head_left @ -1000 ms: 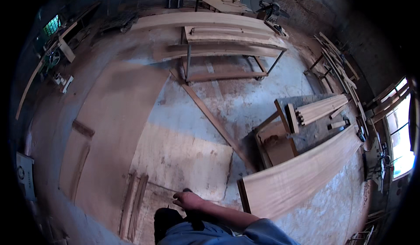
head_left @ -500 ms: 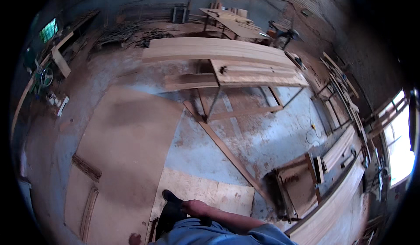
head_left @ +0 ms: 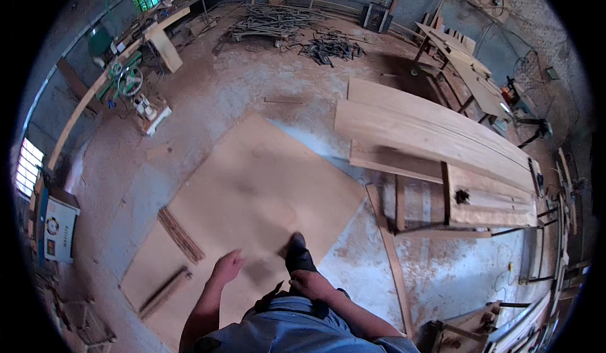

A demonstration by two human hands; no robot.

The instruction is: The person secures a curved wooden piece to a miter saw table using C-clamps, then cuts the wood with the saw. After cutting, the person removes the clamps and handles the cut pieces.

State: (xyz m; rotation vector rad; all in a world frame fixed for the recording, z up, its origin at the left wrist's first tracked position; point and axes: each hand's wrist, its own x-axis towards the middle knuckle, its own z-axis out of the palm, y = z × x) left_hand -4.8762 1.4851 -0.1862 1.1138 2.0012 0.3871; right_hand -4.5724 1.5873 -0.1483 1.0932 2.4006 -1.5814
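Note:
My left hand hangs empty, fingers loosely curved and apart, above a large tan sheet on the floor. My right hand is at my waist with curled fingers; what they hold, if anything, is hidden against dark clothing. My dark shoe stands on the sheet. Two short bundles of wood strips, one upper and one lower, lie on the sheet to the left of my left hand.
At right, long boards rest on a metal-framed table, with a narrow plank on the floor nearby. At left are a green machine and a white machine. Metal pieces are heaped at the back wall.
My view has swung left, so the board table has moved rightward in the picture. My left hand has come up into view and my foot has stepped onto the tan sheet.

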